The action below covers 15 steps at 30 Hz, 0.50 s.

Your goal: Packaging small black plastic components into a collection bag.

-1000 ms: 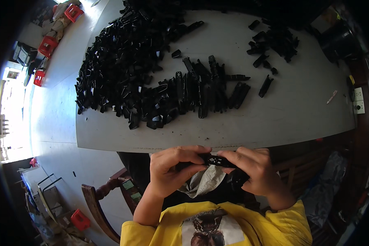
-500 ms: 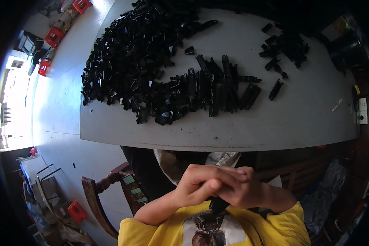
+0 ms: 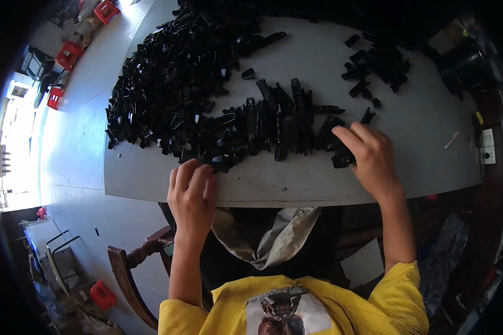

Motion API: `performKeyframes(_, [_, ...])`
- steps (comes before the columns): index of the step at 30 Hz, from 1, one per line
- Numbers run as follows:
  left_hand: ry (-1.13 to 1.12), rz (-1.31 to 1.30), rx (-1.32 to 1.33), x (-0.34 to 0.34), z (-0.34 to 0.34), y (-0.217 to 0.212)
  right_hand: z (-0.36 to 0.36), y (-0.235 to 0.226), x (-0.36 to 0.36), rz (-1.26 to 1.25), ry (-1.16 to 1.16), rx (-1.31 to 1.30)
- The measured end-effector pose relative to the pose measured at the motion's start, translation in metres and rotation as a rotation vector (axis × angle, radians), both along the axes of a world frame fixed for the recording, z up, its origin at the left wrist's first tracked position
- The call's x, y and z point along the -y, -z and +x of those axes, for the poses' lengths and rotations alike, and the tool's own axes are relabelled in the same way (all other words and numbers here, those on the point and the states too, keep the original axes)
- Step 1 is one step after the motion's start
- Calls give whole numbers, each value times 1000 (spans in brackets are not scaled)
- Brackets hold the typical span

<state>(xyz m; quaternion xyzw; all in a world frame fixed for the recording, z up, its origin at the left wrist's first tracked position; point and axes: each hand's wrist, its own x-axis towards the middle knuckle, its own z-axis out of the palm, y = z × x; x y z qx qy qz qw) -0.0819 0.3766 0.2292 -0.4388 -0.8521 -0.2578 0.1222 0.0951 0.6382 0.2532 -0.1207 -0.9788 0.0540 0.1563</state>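
Grey table (image 3: 408, 139) fills the upper frame, near edge bowed across the middle just above the person's lap. Big heap of black plastic parts (image 3: 173, 84) covers the table's left and far-centre area. In front of it, a row of black parts (image 3: 279, 125) laid side by side, most with long axes running away from the person, near ends pointing at the table edge; a few at the right end lie skewed. Small separate cluster of black parts (image 3: 377, 61) sits far right, well apart from the row. Right hand (image 3: 371, 156) is at the row's right end, fingers curled down around a black part (image 3: 342, 160) near the table edge; the piece's visible end pokes out left of the palm, its full axis is hidden by the hand. Left hand (image 3: 191, 192) is at the near edge, fingers bent, tips touching a black part (image 3: 221, 163) at the row's near-left end; can't tell if it's gripped or only touched. Bare tabletop lies right of the right hand, with only a thin pen-like stick (image 3: 451, 140) on it. A narrow bare strip runs along the near edge between the hands. Wooden chair (image 3: 129, 276) stands lower left on the floor.
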Motion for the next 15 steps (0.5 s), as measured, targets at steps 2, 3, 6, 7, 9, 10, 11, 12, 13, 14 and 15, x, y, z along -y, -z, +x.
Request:
performKeyframes(2, [2,-16,18,1,-1,0,0,5,-1,11,11,-1])
performKeyframes(3, [18,2,42,2,0,1,0,6,-1,21,20,0])
performKeyframes(6, [35,26,80,5,4,-2,4,4,2,27,68,51])
performKeyframes(7, [42,32,93,5,5,-3,4,4,3,27,69,53])
performKeyframes(9, [57,59,97,8,5,-4,5,7,4,30,106,61])
performKeyframes(10, [71,85,100,9,6,-4,7,6,5,30,109,64])
performKeyframes(11, [74,86,102,10,7,-5,9,5,5,35,99,63])
performKeyframes(12, [67,116,133,13,9,-12,9,2,7,36,78,54])
performKeyframes(13, [61,149,169,14,11,-15,8,-5,10,35,71,54])
performKeyframes(14, [53,149,168,14,13,-18,7,-18,16,-54,69,54])
performKeyframes(15, [66,196,298,14,18,-22,8,-24,24,-143,69,57])
